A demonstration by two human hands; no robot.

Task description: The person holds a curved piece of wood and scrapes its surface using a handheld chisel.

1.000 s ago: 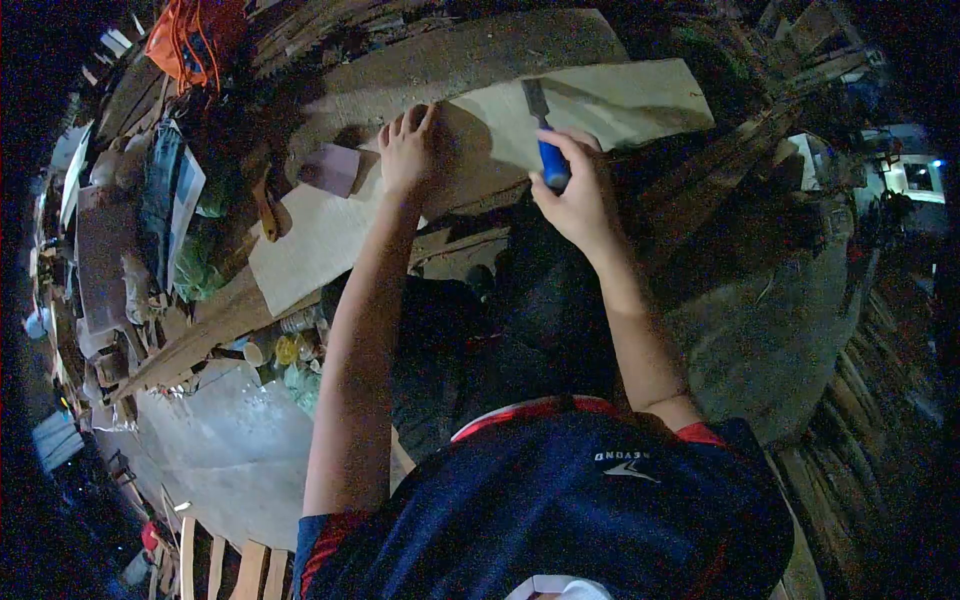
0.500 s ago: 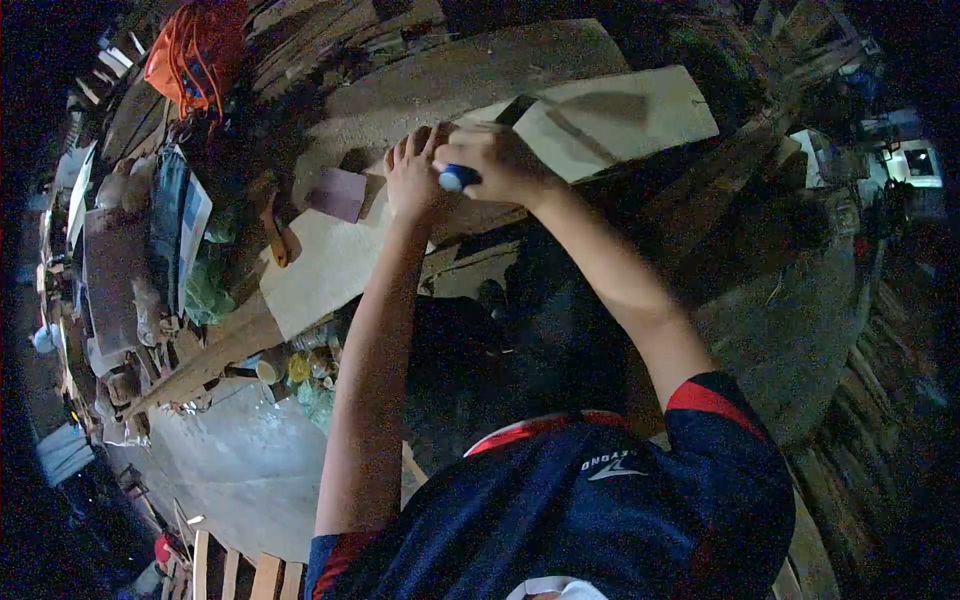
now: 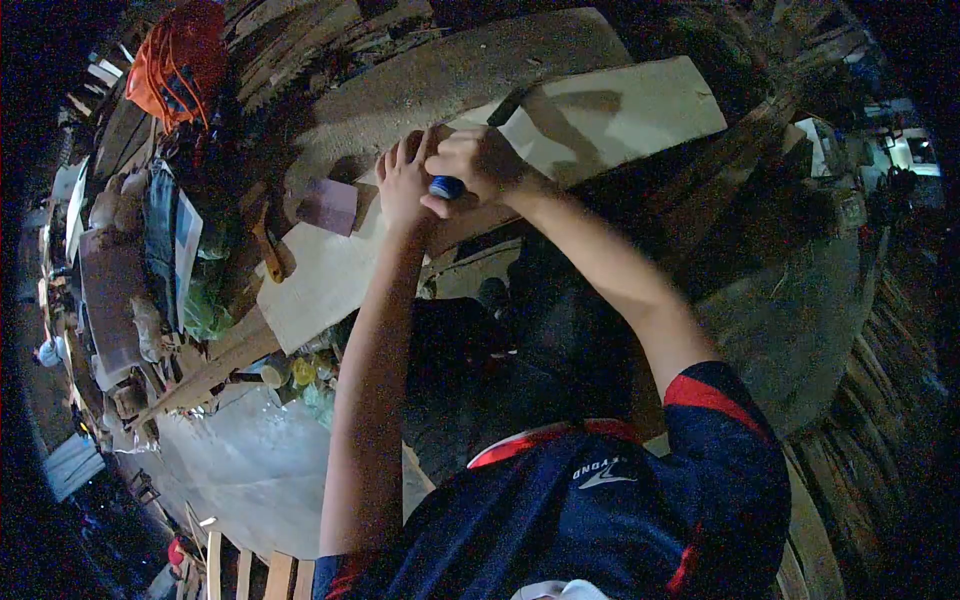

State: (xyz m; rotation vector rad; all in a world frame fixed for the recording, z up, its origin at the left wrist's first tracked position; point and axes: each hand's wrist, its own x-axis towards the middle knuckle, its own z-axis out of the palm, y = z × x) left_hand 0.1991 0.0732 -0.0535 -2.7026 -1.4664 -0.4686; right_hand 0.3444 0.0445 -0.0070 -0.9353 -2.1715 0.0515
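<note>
A long pale wooden board (image 3: 640, 115) lies slantwise under both hands. My left hand (image 3: 404, 185) rests on it with the fingers spread. Right beside it, my right hand (image 3: 478, 165) is closed around a blue round-ended object (image 3: 447, 187); only its end shows, and its kind is hidden by the fingers. The two hands nearly touch. Left of my left hand lies a purplish rectangular piece (image 3: 330, 207), partly over the board. Near the board's left end is a tool with an orange-brown handle (image 3: 268, 248).
An orange drawstring bag (image 3: 178, 65) is at the upper left. Below it are a green plastic bag (image 3: 207, 310) and other clutter. A wide brown plank (image 3: 470, 65) lies beyond the board. Wooden slats (image 3: 245, 570) stand at the lower left.
My right hand has shifted slightly left, and the blue object's end has turned, showing less of its pale tip. My left hand stays on the board. The view has tilted a little.
</note>
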